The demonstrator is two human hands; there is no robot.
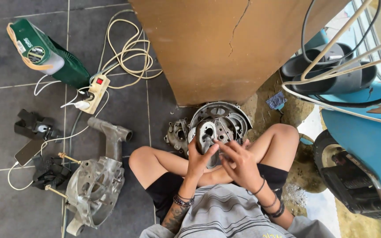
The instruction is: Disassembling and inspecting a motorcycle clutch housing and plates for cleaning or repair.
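Person sits cross-legged on grey tiled floor (18, 207), head camera looking down. Both hands are raised over the lap on a small grey metal engine part (211, 137) with rounded openings.

Left hand (199, 159): fingers curled, gripping the part's lower left edge from below; thumb lies across its front face.

Right hand (240, 164): fingers spread, fingertips touching the part's right side; whether they pinch anything cannot be told.

The part sits between the hands, above the crossed legs, just in front of a round engine casing (225, 113) lying on the floor by the brown pillar (225, 48).

Well to the left: large aluminium crankcase (95, 187) on the tiles; beyond it, a power strip (95, 92) with cream cable, and a green canister (45, 53). Blue scooter (367, 132) at right.
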